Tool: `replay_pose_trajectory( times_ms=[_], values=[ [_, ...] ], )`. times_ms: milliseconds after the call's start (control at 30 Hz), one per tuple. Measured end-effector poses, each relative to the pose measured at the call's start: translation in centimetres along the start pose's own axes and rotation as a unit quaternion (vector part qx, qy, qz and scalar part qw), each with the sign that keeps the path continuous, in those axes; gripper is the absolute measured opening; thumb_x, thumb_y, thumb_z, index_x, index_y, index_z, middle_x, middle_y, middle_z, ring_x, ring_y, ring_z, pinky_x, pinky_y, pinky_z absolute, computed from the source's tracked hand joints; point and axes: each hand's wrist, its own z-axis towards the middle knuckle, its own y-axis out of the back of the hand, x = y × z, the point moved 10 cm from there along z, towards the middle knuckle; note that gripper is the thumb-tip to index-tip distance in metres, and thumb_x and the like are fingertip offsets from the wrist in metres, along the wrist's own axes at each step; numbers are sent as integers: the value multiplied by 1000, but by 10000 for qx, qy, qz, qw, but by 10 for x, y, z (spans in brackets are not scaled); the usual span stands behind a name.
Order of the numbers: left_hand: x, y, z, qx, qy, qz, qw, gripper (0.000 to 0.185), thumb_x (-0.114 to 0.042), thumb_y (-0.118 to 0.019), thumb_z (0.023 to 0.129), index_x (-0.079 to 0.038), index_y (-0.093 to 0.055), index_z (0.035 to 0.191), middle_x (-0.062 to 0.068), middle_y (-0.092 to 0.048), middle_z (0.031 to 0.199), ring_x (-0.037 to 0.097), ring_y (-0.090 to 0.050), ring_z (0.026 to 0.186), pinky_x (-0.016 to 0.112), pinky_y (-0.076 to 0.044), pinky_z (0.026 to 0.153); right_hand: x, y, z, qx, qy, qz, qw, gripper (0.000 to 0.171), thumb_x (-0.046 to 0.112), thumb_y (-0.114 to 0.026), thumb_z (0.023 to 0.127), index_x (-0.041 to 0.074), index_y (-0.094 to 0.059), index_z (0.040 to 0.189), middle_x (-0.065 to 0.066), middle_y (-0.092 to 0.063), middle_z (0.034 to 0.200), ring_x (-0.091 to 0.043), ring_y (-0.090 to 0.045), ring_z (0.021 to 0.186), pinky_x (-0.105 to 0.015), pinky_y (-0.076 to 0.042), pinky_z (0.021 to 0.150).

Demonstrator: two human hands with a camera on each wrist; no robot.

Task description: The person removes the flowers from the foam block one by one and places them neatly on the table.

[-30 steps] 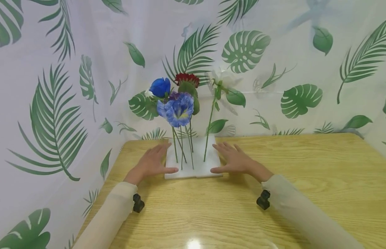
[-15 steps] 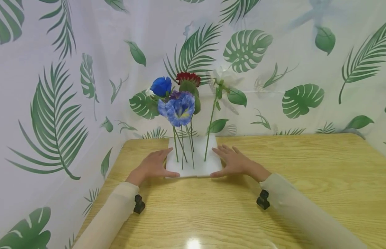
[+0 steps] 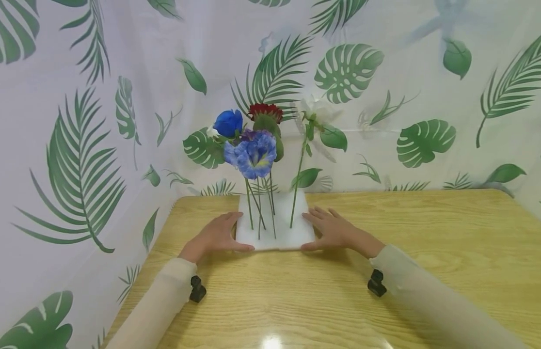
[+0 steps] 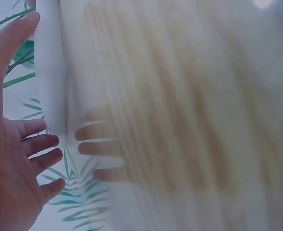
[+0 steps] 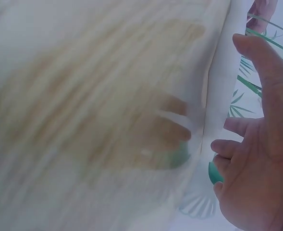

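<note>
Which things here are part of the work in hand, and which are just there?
In hand: white foam block, flowers stuck in it, left hand and right hand at its sides.
Just there: wooden table, leaf-print curtain.

sleeves (image 3: pixel 161 300): long, cream | wrist cameras (image 3: pixel 197 289): small, black

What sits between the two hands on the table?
In the head view, a white foam block with upright flower stems stuck in it lies between the left hand and the right hand, which flank its sides.
</note>
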Motion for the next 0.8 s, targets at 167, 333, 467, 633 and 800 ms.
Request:
replay_pose_trajectory(
  times_ms=[167, 333, 467, 633, 800],
  values=[
    [-12, -2, 2, 36, -103, -40, 9999, 117, -72, -77, 74, -8, -30, 161, 16, -33, 165, 37, -33, 152, 55, -32, 124, -7, 4, -9, -37, -3, -122, 9999, 101, 64, -70, 85, 0, -37, 156, -28, -32, 162, -46, -24, 153, -68, -15, 124],
    [-25, -6, 8, 88, -206, 64, 9997, 117, -72, -76, 75, -9, -29, 161, 15, -33, 165, 36, -34, 152, 54, -33, 123, -16, 9, -21, -67, 18, -255, 9997, 102, 66, -70, 84, 0, -40, 155, -29, -34, 160, -47, -26, 152, -69, -18, 123],
    [-40, -11, 14, 164, -274, 47, 9995, 116, -72, -76, 75, -11, -29, 162, 14, -32, 166, 36, -33, 152, 53, -34, 123, -29, 13, -33, -100, -29, -275, 9996, 102, 67, -71, 83, 0, -41, 154, -28, -34, 161, -47, -26, 152, -69, -18, 123],
    [-57, -18, 23, 228, -335, 40, 9992, 115, -72, -75, 76, -13, -27, 162, 13, -31, 167, 34, -32, 153, 53, -34, 123, -40, 20, -49, -149, -30, -320, 9994, 102, 64, -74, 82, -1, -42, 153, -28, -34, 161, -49, -28, 150, -71, -21, 120],
    [-74, -25, 32, 218, -417, 26, 9989, 114, -70, -76, 76, -11, -28, 162, 13, -32, 166, 32, -33, 153, 49, -34, 124, -49, 24, -64, -223, -5, -326, 9992, 101, 63, -75, 82, -3, -44, 151, -31, -36, 158, -52, -30, 148, -73, -22, 118]
  ],
)
